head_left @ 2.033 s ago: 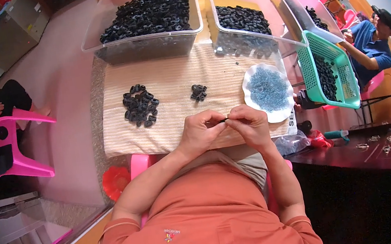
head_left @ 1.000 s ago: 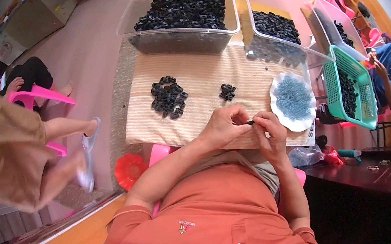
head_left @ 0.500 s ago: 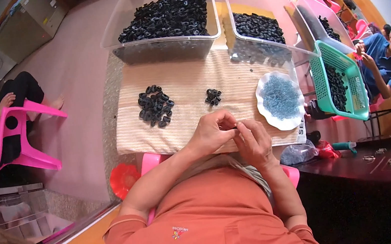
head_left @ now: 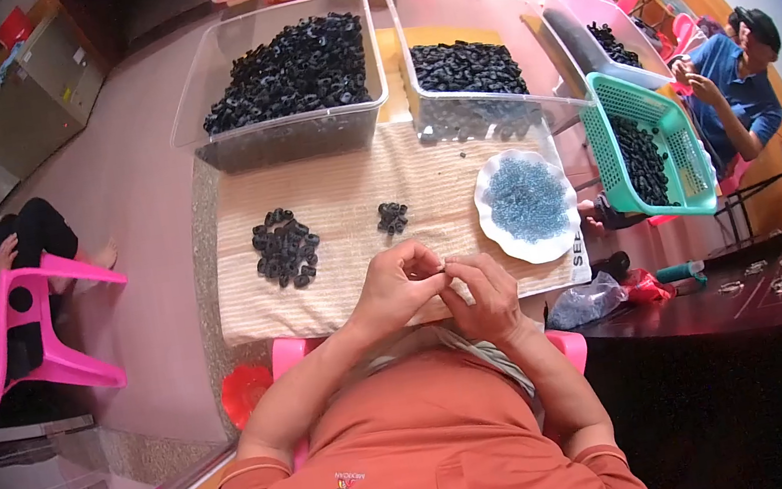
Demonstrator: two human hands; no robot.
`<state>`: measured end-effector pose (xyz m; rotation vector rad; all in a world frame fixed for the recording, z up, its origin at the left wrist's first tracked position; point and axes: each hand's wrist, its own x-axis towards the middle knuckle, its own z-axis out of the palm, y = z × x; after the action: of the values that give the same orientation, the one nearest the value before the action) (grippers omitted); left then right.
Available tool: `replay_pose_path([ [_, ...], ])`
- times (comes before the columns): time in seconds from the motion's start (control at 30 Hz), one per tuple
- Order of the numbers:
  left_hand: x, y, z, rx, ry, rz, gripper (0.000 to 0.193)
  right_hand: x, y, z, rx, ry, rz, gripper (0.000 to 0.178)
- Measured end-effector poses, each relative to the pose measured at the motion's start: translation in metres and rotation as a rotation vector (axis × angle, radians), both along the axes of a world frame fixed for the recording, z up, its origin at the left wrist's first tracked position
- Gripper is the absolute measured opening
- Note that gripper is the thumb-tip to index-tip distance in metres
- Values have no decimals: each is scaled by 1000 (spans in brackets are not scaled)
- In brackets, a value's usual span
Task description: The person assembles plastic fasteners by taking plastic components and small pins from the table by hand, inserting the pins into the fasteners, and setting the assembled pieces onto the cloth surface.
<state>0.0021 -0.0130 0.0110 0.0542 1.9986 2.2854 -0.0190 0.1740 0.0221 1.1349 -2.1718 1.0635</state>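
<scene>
My left hand [head_left: 395, 286] and my right hand [head_left: 486, 297] meet fingertip to fingertip over the near edge of the towel-covered table. Both are closed in a pinch around something tiny and dark, mostly hidden by the fingers. Just beyond them lies a small cluster of black plastic parts [head_left: 392, 217]. Farther left on the striped towel [head_left: 327, 188] is a larger pile of black parts [head_left: 286, 248]. To the right of my hands, a white scalloped plate [head_left: 535, 250] holds many small, shiny, clear-bluish pieces [head_left: 525, 199].
Behind the towel stand clear bins [head_left: 293, 130] [head_left: 504, 109] of black parts. A green basket [head_left: 644, 95] with more sits right, near a seated person in blue [head_left: 737, 91]. Another person sits on a pink chair [head_left: 44, 327] at left. Plastic bags [head_left: 586, 300] lie at lower right.
The whole view has shifted, so the table things appear lower and more to the left. My hands stay pinched together in about the same place before me; the piles look the same.
</scene>
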Motion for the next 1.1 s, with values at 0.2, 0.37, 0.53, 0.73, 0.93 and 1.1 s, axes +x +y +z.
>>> replay_pose_path([
  [0.2,-18,4,41,-139,111,150,14,1,4,7,-146,-81,-133,44],
  [0.37,-83,2,110,-554,570,335,16,7,7,0,-191,-115,-121,36],
  [0.53,-180,-7,151,-835,840,382,14,11,-1,3,-197,-109,-79,30],
  [0.73,-158,-21,121,-840,779,312,15,5,9,4,-205,-145,-94,22],
  [0.93,-94,-59,69,-889,559,52,19,-1,9,2,-252,-223,-29,22],
  [1.1,-82,-73,42,-968,420,-123,26,5,4,-2,-243,-263,1,19],
])
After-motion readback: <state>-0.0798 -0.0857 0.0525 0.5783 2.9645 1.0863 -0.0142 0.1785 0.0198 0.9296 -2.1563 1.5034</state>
